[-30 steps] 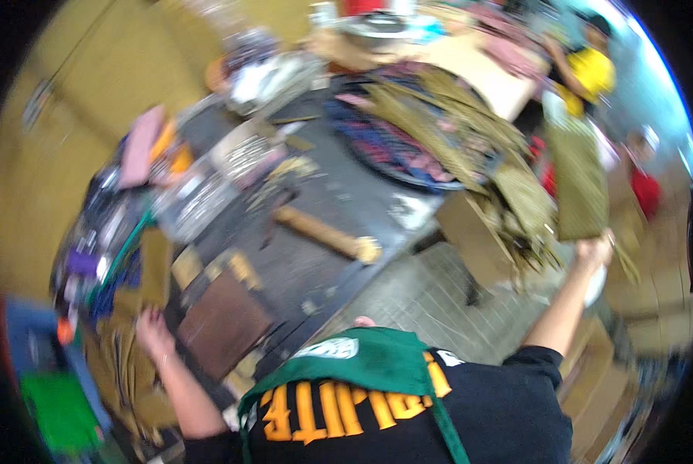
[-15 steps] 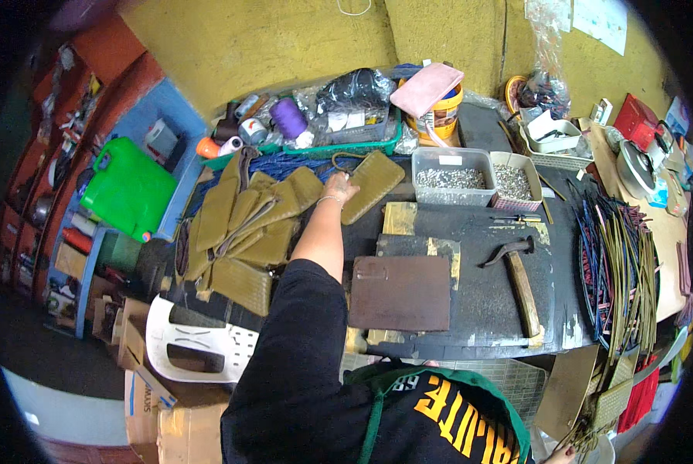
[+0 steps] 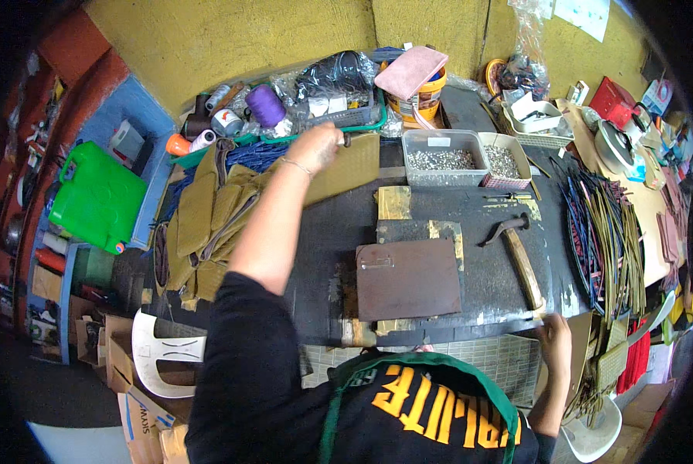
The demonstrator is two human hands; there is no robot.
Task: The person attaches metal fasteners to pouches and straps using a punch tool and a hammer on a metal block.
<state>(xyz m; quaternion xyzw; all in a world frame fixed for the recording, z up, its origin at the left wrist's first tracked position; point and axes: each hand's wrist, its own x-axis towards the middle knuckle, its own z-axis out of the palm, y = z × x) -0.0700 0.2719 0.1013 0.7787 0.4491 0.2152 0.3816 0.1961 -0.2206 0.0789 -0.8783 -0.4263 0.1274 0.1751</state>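
Observation:
My left hand (image 3: 315, 149) is raised over the far left part of the table, its fingers closed on a short olive strap (image 3: 345, 141) whose end pokes out past them. Under and beside it lies a flat olive woven pouch (image 3: 354, 170). A pile of similar olive pieces (image 3: 207, 213) spreads to the left of the arm. My right hand (image 3: 554, 339) is at the front edge, its fingers loosely bent and apart with nothing visible in them. Nearest to it is the wooden handle of a hammer (image 3: 522, 271). A brown rectangular board (image 3: 408, 280) lies between my arms.
Two tubs of metal bits, one clear (image 3: 445, 176) and one pale (image 3: 504, 176), stand behind the board. Bundled blue and olive strips (image 3: 605, 240) lie at right. Thread spools (image 3: 266, 107) and a pink-topped bucket (image 3: 412, 73) line the back. A white chair (image 3: 157, 352) stands front left.
My left hand has lifted off the olive pouch and shifted slightly left. My right hand has come up from below to the table's front edge beside the hammer. The head view has shifted.

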